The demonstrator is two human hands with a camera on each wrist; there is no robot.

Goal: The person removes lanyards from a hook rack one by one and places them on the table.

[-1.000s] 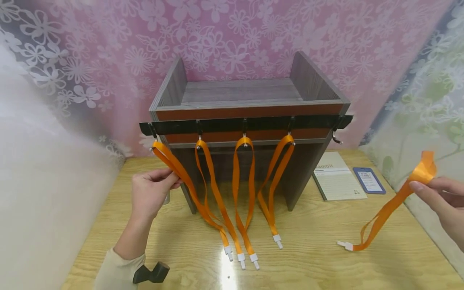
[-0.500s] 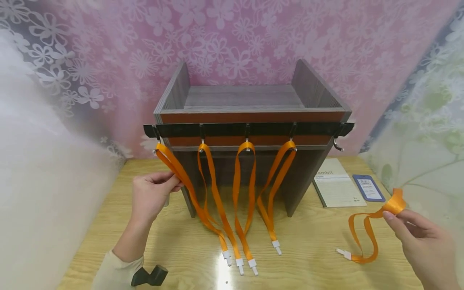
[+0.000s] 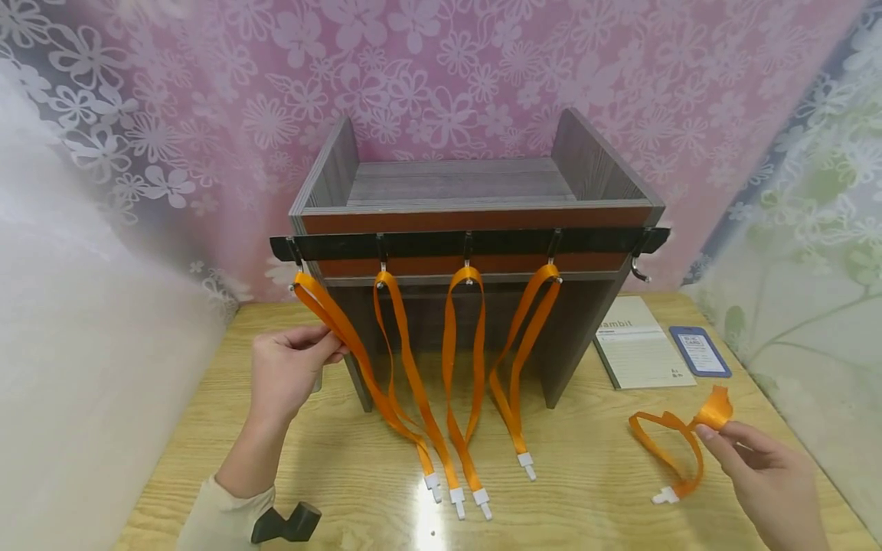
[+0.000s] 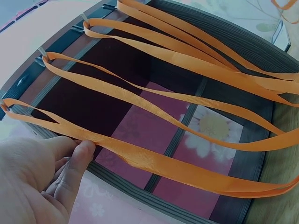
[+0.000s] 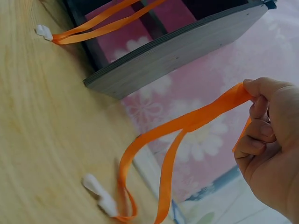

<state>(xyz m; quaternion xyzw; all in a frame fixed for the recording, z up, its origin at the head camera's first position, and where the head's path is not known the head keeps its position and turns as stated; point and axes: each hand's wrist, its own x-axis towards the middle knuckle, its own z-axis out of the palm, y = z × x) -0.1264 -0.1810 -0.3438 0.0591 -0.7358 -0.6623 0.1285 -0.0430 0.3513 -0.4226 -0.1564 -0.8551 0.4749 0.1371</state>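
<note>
An orange lanyard (image 3: 346, 327) hangs from the leftmost hook, and my left hand (image 3: 289, 367) pinches its strap between thumb and fingers a little below the hook. In the left wrist view the pinched strap (image 4: 135, 156) runs on toward the right. Over on the right, my right hand (image 3: 772, 474) pinches another orange lanyard (image 3: 697, 451) by its looped end. That strap curves down to a white clip (image 3: 665, 496) at the table. Three more lanyards (image 3: 480, 344) hang from the middle hooks, their white clips toward the front.
A grey wooden shelf (image 3: 482, 205) carries a black hook rail (image 3: 427, 245) across its front. The rightmost hook (image 3: 639, 271) bears nothing. A notepad (image 3: 644, 352) and a blue card holder (image 3: 700, 352) lie on the wooden table (image 3: 586, 505) at right.
My right hand has moved left and down with its lanyard, whose strap has bowed into a wider loop near the table. My left hand keeps its pinch on the leftmost strap.
</note>
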